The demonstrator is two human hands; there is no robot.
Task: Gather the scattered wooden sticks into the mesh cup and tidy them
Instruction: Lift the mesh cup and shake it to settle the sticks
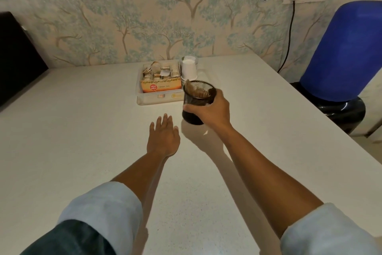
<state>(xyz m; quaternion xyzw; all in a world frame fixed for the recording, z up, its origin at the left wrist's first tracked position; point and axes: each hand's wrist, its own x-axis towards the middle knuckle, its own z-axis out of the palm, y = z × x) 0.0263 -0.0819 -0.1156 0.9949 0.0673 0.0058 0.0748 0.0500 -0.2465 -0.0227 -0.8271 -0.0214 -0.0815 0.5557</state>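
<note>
A black mesh cup point(196, 99) stands near the middle of the white table point(82, 130), tilted a little, with my right hand point(213, 112) wrapped around its right side. A blurred bundle of wooden sticks point(192, 90) leans inside the cup, tips poking above the rim at its left. My left hand point(163, 136) lies flat on the table just left of the cup, palm down, fingers spread, holding nothing. No loose sticks show on the table.
A clear plastic tray point(159, 99) with tea-bag boxes sits behind the cup, with a stack of white paper cups point(189, 69) to its right. A blue water jug on a dispenser point(343, 52) stands off the table's right edge. A black chair back point(16, 58) is at far left.
</note>
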